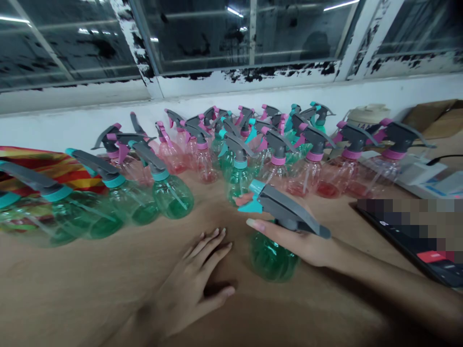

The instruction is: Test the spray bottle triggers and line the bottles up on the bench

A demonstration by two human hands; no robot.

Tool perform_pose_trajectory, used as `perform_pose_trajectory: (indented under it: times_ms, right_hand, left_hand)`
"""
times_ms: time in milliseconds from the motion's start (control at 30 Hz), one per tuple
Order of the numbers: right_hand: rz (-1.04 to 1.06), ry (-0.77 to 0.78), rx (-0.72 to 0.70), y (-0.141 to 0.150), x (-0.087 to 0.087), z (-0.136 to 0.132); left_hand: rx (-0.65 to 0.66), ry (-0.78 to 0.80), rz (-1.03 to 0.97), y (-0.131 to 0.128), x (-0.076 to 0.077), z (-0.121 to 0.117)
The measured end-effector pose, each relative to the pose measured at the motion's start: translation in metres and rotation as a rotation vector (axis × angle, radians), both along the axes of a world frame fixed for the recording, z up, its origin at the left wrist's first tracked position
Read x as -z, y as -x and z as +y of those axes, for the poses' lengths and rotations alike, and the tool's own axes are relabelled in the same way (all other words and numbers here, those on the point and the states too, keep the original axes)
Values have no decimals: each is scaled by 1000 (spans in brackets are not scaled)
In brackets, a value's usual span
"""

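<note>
My right hand (304, 241) is wrapped round the neck of a green spray bottle (273, 258), just under its grey and teal trigger head. The bottle is close to upright over the table, its nozzle pointing left; whether its base touches the wood I cannot tell. My left hand (198, 274) lies on the wooden table (108, 284) to the left of that bottle, fingers stretched and holding nothing. Beyond my hands stands another green spray bottle (238, 180). A row of green spray bottles (173, 197) stands to the left.
Several pink spray bottles (304, 176) stand at the back and right, before a white wall (65, 127) under windows. A phone (405, 246) lies at the right, near white boxes (421, 168). Red and yellow cloth (75, 166) lies at the left; a cream tub (367, 114) stands behind.
</note>
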State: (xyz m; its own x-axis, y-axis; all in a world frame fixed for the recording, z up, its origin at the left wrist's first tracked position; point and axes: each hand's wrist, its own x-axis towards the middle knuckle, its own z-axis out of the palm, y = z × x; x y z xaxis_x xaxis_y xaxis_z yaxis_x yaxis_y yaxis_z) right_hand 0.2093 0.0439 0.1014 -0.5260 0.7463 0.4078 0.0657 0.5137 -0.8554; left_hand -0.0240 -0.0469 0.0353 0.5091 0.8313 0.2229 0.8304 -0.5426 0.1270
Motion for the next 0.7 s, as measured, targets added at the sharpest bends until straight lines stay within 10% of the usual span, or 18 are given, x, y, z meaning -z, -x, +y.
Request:
perform_pose_trajectory:
  times_ms: [700]
  right_hand:
    - [-59, -131, 22, 0, -9, -1]
  left_hand:
    - [0, -1, 28, 1, 3, 1]
